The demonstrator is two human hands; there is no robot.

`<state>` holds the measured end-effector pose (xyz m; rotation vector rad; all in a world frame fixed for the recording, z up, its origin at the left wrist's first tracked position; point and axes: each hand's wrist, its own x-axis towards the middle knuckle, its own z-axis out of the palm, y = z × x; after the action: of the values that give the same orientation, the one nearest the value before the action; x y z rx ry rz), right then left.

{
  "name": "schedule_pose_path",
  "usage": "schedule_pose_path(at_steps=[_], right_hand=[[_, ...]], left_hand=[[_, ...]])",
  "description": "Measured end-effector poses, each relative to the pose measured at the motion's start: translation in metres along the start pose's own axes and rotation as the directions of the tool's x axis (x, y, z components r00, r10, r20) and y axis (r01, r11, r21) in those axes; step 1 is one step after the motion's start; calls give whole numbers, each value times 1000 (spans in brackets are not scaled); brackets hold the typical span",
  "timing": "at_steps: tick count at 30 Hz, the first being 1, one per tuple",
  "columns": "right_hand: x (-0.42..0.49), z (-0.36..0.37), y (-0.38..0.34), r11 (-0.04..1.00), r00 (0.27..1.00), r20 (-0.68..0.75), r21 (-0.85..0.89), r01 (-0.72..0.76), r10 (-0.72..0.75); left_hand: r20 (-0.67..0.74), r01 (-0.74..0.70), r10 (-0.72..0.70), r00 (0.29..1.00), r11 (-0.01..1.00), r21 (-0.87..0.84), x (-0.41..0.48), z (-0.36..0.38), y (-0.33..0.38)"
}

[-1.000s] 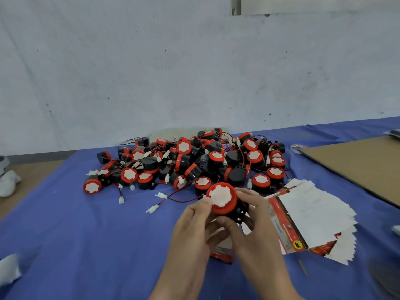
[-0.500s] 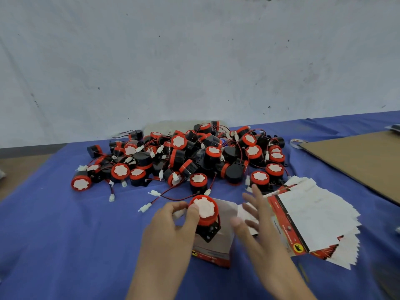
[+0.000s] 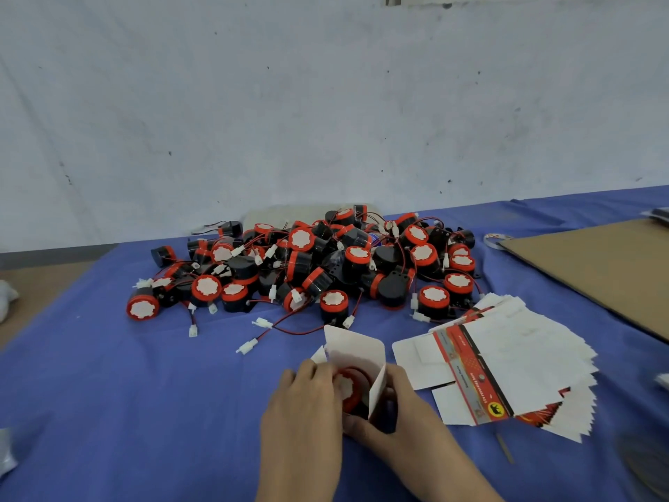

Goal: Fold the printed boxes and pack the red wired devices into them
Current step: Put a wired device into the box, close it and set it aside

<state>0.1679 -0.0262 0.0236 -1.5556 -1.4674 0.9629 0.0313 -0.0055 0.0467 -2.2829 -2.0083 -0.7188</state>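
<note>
A red device [image 3: 350, 388] is held in the open mouth of a box [image 3: 356, 347], white face up. It is gripped by the left hand [image 3: 304, 411], whose curled fingers [image 3: 320, 373] are pressed together against its left side. The box is clasped from the right by the right hand [image 3: 412, 420], with the thumb laid along the near edge. The box flap is raised just beyond the fingertips. Farther beyond them, a pile [image 3: 311, 269] of devices is heaped on the blue cloth [image 3: 108, 393]. Just right of the right fingers, a stack [image 3: 506, 367] of flat boxes is fanned out, and cardboard [image 3: 597, 273] is laid beyond it.
</note>
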Motion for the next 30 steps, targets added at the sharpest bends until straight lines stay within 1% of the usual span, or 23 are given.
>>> schedule_pose_path(at_steps=[4, 6, 7, 8, 9, 11, 13, 14, 16, 18, 20, 22, 24, 27, 30], right_hand=[[2, -1, 1, 1000, 1000, 8, 2, -10, 10], [3, -2, 2, 1000, 1000, 10, -13, -18, 18], [3, -2, 3, 1000, 1000, 16, -22, -20, 20], [3, -3, 3, 999, 999, 24, -23, -23, 24], [3, -2, 3, 1000, 999, 30, -9, -23, 23], [3, 1, 4, 995, 999, 27, 94, -19, 17], [2, 9, 2, 969, 999, -19, 245, -28, 34], [2, 13, 1, 958, 997, -61, 287, -29, 49], [4, 22, -3, 967, 985, -165, 255, -8, 52], [6, 29, -5, 983, 969, -243, 185, 1, 44], [7, 34, -5, 994, 958, -284, 112, -11, 42], [7, 35, -7, 997, 954, -297, 72, -21, 42], [7, 36, -8, 996, 955, -289, 85, -39, 61], [5, 36, -9, 994, 960, -273, 102, -42, 69], [5, 37, -8, 994, 962, -264, 100, -38, 63]], left_hand=[[-27, 6, -7, 1000, 1000, -26, 0, 3, 1], [-30, 11, -10, 1000, 999, 31, 0, -1, 2], [-45, -9, 11, 999, 999, 41, 1, -5, 2], [-61, -43, 43, 997, 999, 3, 1, -7, 2], [-71, -91, 91, 993, 996, 9, 2, -8, 1], [-81, -157, 159, 984, 987, 29, 3, -10, -3], [-104, -222, 217, 971, 975, -33, 4, -12, -5], [-103, -241, 234, 967, 968, -66, 4, -11, -6], [-104, -258, 251, 962, 963, -70, 3, -13, -6], [-47, -222, 219, 974, 972, -73, 3, -14, -5], [-92, -201, 191, 977, 973, -113, 2, -8, -10], [-89, -185, 176, 980, 977, -106, 2, -8, -15], [-57, -166, 162, 985, 984, -68, 3, -9, -19], [20, -158, 157, 987, 987, 39, 3, -10, -24], [54, -158, 155, 987, 986, 60, 3, -7, -24]])
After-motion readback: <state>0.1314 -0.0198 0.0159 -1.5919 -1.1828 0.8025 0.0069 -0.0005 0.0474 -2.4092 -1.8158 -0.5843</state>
